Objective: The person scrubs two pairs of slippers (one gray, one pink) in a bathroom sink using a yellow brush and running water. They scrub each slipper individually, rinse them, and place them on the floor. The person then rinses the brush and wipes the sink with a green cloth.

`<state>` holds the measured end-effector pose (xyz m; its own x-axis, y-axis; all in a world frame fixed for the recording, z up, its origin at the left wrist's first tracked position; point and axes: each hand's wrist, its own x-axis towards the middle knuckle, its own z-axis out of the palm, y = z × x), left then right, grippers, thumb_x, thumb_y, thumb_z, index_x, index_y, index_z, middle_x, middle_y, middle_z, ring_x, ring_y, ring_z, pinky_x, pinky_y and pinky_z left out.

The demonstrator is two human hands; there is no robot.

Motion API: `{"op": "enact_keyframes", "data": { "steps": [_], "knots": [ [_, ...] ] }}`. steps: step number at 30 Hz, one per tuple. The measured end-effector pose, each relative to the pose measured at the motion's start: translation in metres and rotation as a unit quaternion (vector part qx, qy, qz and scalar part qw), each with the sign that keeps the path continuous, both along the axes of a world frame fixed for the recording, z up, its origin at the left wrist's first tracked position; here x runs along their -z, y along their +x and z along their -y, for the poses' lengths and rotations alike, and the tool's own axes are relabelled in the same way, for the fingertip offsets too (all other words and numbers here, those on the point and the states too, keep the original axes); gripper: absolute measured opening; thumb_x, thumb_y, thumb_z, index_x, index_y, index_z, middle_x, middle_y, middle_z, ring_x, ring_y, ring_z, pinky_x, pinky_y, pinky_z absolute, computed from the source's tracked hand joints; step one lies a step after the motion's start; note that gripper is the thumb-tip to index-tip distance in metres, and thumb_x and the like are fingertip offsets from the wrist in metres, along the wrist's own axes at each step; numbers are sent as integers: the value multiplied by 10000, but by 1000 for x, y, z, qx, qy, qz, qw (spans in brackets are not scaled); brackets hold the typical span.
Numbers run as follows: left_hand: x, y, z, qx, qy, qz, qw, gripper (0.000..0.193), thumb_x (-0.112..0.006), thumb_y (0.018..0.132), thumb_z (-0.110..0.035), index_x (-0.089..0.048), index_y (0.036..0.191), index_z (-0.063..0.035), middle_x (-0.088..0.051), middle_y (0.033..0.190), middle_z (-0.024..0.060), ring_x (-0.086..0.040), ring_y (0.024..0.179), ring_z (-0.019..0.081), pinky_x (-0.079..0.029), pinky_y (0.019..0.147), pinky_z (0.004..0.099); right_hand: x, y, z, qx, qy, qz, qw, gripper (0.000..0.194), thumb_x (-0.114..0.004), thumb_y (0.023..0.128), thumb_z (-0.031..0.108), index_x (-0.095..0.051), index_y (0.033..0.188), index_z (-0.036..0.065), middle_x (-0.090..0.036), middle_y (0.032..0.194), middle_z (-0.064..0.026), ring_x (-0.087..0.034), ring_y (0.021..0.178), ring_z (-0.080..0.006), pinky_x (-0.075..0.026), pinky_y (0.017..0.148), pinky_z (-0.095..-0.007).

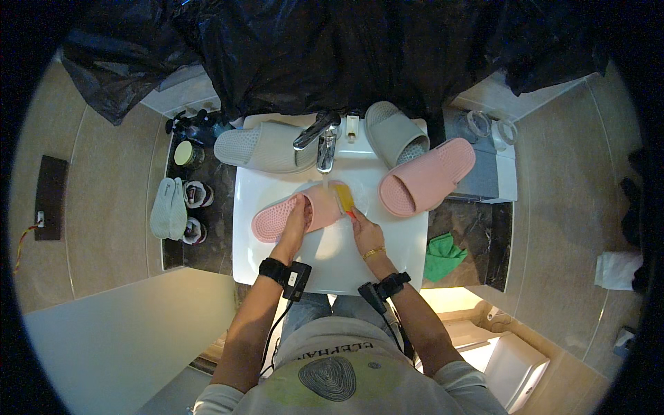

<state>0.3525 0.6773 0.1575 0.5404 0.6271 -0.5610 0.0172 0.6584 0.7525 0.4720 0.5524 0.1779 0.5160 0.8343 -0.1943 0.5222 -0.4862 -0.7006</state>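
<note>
My left hand (294, 226) grips a pink slide slipper (277, 220) at the opening of its strap, holding it over the white sink basin (321, 264). In my right hand (367, 236) is a yellow brush (344, 199) with a reddish handle end. Its bristles meet the side of the slipper's strap. Directly above the slipper stands the chrome faucet (326, 150), with a thin stream of water falling from it. The slipper's far end is partly hidden by the brush.
Grey slippers rest on the sink's back rim, one left (264, 148) and one right (397, 134). Another pink slipper (426, 176) leans on the right rim. A green cloth (445, 257) lies on the right counter; insoles (168, 208), small shoes (198, 194) and a lidded jar (189, 154) occupy the left.
</note>
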Motion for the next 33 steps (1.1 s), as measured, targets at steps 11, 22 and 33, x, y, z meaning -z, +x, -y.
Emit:
{"op": "enact_keyframes", "data": {
  "steps": [11,22,33],
  "knots": [
    [13,-1,-5,58,100,-128,985,229,-401,903,-240,-515,915,-41,-543,856,47,-517,764,150,-417,724,253,-4,-1,2,23,107,-4,994,305,-441,860,200,-508,1138,94,-584,790,-207,-578,661,-339,-473,582,-405],
    [-24,-14,28,149,280,-199,927,360,-414,901,-276,-476,1068,36,-541,868,73,-477,792,150,-400,732,265,-16,-3,-1,-61,86,67,992,316,-456,843,176,-503,1141,82,-582,734,-181,-573,608,-324,-464,522,-386],
    [-10,-13,26,153,252,-224,929,478,-430,887,-332,-431,1159,61,-532,1014,138,-494,880,190,-392,795,280,4,7,2,30,39,61,997,346,-462,829,147,-464,1171,96,-566,643,-160,-561,552,-322,-460,487,-409]
  ]
}}
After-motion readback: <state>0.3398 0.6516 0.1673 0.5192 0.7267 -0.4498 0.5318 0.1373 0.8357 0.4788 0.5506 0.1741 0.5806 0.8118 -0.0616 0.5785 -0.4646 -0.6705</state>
